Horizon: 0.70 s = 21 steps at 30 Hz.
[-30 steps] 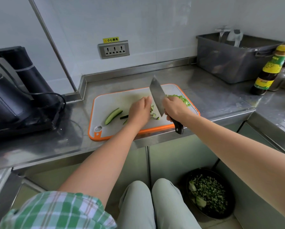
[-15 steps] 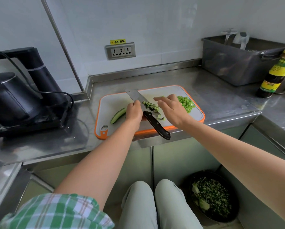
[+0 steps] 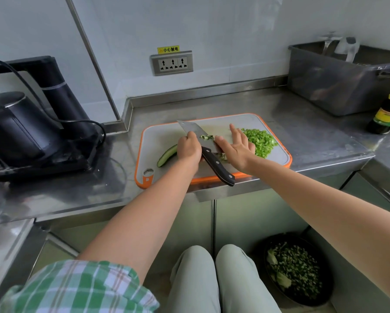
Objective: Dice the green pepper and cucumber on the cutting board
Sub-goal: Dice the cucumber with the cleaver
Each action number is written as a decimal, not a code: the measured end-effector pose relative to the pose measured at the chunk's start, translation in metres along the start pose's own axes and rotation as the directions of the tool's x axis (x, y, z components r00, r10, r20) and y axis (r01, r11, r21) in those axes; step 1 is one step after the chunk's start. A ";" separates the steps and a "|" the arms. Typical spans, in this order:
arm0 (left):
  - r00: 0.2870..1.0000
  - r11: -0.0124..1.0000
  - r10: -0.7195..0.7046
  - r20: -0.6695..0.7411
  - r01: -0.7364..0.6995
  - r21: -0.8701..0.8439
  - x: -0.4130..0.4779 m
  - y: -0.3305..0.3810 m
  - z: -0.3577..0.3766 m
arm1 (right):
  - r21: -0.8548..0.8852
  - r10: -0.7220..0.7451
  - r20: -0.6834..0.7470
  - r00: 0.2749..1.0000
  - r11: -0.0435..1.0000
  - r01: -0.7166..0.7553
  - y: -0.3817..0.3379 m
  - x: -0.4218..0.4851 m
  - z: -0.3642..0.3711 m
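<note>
left hand (image 3: 189,148) clasps the knife (image 3: 217,167) flat, cucumber dice (image 3: 206,137) on its blade, presumably so the released, straight-fingered right hand (image 3: 235,147) can sweep them off.

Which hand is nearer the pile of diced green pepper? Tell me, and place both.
Right. The right hand lies open just left of the diced green pepper, at its edge. The left hand is farther left, across the knife, gripping it.

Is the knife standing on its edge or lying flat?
Lying roughly flat: the knife has its broad side facing up with cucumber bits resting on it, while the left hand grips it.
</note>
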<state>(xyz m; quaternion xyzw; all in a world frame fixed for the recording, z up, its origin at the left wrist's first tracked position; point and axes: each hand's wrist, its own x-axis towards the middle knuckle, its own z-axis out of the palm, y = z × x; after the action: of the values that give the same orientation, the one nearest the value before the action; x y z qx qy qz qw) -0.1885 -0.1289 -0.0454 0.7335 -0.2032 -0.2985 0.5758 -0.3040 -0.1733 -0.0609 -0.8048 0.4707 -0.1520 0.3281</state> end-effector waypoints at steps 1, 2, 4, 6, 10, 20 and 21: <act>1.000 1.000 0.005 0.000 -0.005 -0.001 0.000 0.000 0.000 | -0.024 -0.021 -0.002 1.000 0.999 0.021 -0.003 -0.002 -0.003; 1.000 1.000 0.009 -0.003 -0.009 0.004 -0.001 0.000 0.000 | -0.034 -0.055 0.006 0.998 0.998 0.055 -0.006 -0.001 -0.003; 1.000 0.999 0.025 0.008 -0.025 0.024 -0.003 0.000 0.000 | -0.021 -0.156 0.045 0.987 0.987 0.157 -0.013 0.000 -0.001; 0.999 0.999 0.038 0.029 -0.038 0.019 -0.003 -0.001 0.000 | -0.041 -0.207 0.080 0.975 0.977 0.211 -0.018 0.000 0.005; 1.000 1.000 0.020 0.009 -0.021 0.023 -0.002 -0.001 -0.004 | -0.026 -0.030 0.043 0.999 0.999 0.031 -0.024 -0.008 -0.002; 0.993 0.990 0.116 0.025 -0.118 0.081 -0.004 -0.002 -0.008 | 0.010 0.036 0.029 0.999 0.999 -0.036 -0.025 -0.002 0.002; 0.991 0.988 0.127 0.031 -0.129 0.088 -0.004 -0.002 -0.008 | 0.044 0.108 0.009 0.994 0.993 -0.108 -0.025 -0.003 0.001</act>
<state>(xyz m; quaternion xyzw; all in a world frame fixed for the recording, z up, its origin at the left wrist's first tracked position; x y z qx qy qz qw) -0.1862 -0.1203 -0.0458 0.7402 -0.2704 -0.2606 0.5578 -0.2885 -0.1623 -0.0445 -0.7712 0.5089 -0.1418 0.3552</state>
